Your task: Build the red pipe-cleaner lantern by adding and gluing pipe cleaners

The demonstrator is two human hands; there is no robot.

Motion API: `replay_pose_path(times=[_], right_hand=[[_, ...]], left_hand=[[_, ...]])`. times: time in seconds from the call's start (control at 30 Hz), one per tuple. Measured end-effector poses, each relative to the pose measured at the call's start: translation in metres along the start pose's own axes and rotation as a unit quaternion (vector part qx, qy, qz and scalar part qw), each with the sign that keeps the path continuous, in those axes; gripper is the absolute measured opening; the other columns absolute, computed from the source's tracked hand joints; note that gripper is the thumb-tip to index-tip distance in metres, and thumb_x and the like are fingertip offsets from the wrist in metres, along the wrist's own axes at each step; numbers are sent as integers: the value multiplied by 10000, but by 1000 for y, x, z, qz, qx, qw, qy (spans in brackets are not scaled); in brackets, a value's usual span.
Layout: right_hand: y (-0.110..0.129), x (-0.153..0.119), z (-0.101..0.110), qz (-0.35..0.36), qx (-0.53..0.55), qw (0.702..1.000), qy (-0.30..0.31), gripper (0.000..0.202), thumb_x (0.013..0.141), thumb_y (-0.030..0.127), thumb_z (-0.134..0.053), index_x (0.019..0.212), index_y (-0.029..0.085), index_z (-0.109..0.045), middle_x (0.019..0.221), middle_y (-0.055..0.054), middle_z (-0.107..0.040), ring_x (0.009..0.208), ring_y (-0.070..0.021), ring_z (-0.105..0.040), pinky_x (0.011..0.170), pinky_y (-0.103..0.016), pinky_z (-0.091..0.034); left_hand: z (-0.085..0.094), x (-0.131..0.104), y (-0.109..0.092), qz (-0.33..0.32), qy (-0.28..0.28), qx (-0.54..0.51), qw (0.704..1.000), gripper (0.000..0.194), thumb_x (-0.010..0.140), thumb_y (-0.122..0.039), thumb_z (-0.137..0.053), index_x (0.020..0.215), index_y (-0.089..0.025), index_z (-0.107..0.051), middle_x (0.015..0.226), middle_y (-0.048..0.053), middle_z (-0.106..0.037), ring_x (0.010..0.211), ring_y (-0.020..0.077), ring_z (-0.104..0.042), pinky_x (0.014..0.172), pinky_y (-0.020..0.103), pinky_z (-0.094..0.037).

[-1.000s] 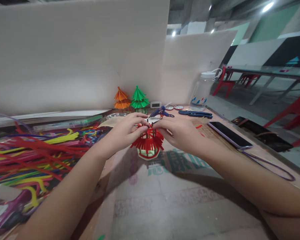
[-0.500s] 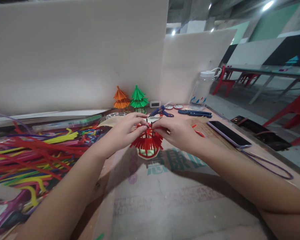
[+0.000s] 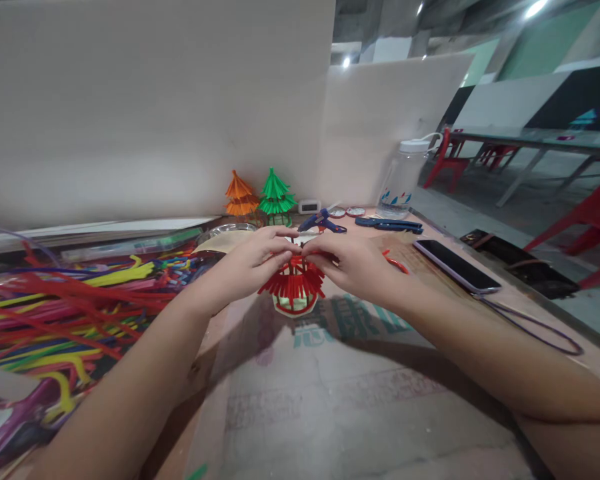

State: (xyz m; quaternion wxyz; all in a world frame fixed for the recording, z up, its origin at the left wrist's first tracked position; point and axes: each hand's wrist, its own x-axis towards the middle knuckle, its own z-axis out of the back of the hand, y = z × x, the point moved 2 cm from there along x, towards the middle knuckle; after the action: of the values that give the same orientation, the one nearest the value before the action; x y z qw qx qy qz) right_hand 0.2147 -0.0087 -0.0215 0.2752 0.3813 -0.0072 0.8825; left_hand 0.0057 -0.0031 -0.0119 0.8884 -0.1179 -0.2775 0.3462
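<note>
A small red pavilion model with a fringed roof of pipe-cleaner pieces stands on a pale base in front of me. My left hand is at its upper left, thumb and fingers pinched at the top part. From the other side my right hand pinches at the same upper part, its fingertips close to those of my left. Thin dark posts rise between the fingertips. The fingers cover most of the model's top, so the exact piece each hand grips is hard to see.
Colourful pipe cleaners pile up at the left. Behind stand an orange model, a green model and a blue glue gun. A water bottle, blue hair-straightener-like tool and phone lie to the right.
Both hands stay pinched at the model's top with barely any movement. The whole view has shifted very slightly.
</note>
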Motion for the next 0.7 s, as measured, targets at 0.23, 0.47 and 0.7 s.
replay_pose_path(times=[0.23,0.47,0.7], right_hand=[[0,-1,-1,0,-8,1000,1,171,951,170,-540,978,200,-706,845,-21,-737,664,-125,-587,617,-232,-389],[-3,-1,-2,-7,-15,1000,-3,154,947,155,-553,956,198,-701,828,-8,-734,650,-113,-583,596,-222,-363],[-3,-2,-3,10,-20,1000,-13,184,957,141,-547,981,214,-714,865,-7,-755,716,-121,-637,634,-220,-400]], left_hand=[[-3,-1,2,37,19,-48,998,318,1040,-353,-433,1172,-233,-697,1477,76,-534,1372,240,-498,1172,457,-399],[-3,-2,2,32,8,-38,999,315,1034,-368,-441,1154,-245,-705,1455,64,-557,1352,239,-517,1170,464,-406],[-3,-1,1,26,13,-27,999,321,1040,-339,-431,1183,-228,-696,1456,76,-550,1357,228,-507,1174,447,-400]])
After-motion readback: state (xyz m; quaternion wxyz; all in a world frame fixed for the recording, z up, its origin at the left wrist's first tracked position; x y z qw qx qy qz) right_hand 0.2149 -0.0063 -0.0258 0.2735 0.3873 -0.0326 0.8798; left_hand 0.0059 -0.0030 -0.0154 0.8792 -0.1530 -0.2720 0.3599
